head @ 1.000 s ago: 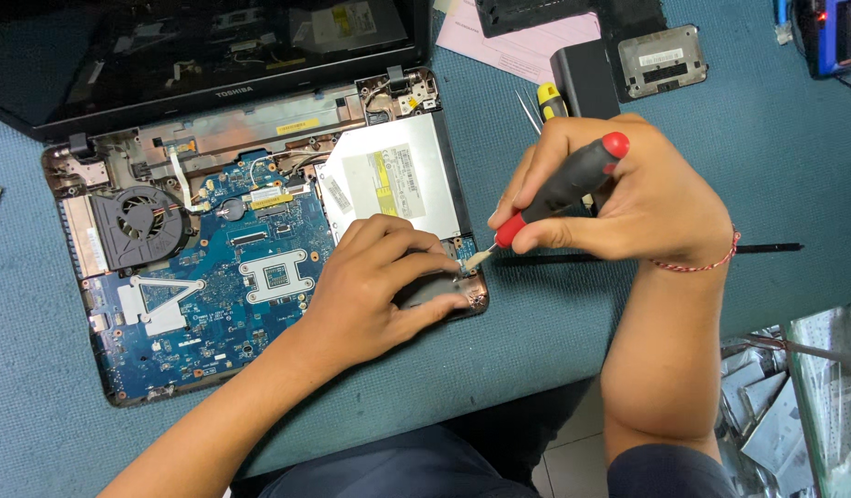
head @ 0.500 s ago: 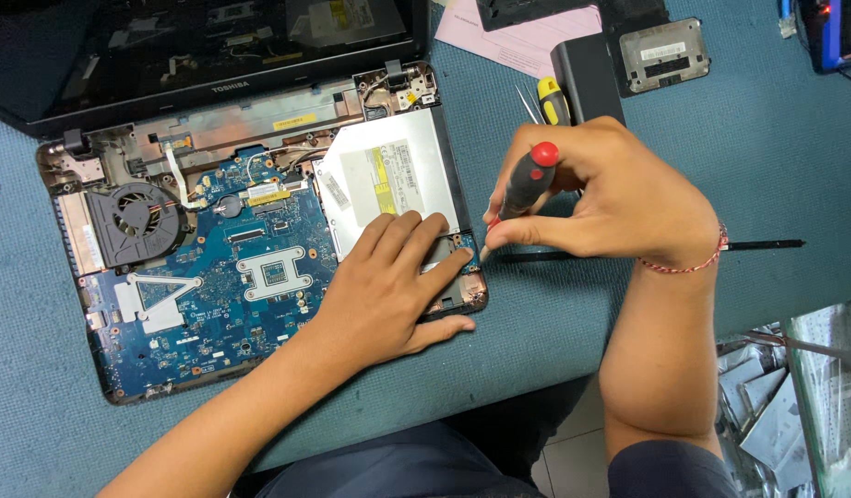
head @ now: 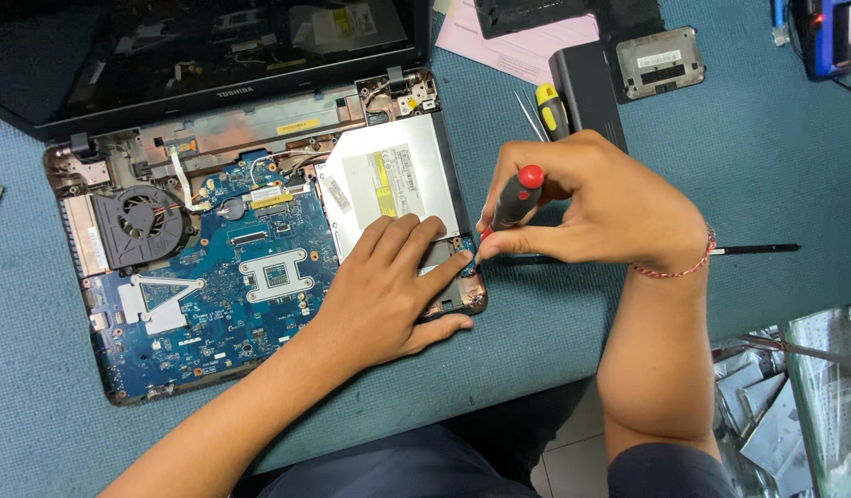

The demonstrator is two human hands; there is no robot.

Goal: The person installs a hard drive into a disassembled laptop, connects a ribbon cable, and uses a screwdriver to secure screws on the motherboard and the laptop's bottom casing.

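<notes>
Right hand point(head: 601, 217), fingers closed around the red-and-black screwdriver point(head: 510, 205), has tipped it upright onto the opened laptop's point(head: 213, 304) corner, beside the flat, empty left hand point(head: 388, 295).

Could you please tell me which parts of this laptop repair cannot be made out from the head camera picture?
- Screwdriver tip and its screw: head view, hidden by the right hand and the left hand fingertips.
- Laptop base near right corner: head view, covered by the left hand.
- Laptop lid: head view, cut off by the top edge.
- Board parts: head view, too small to tell.
</notes>
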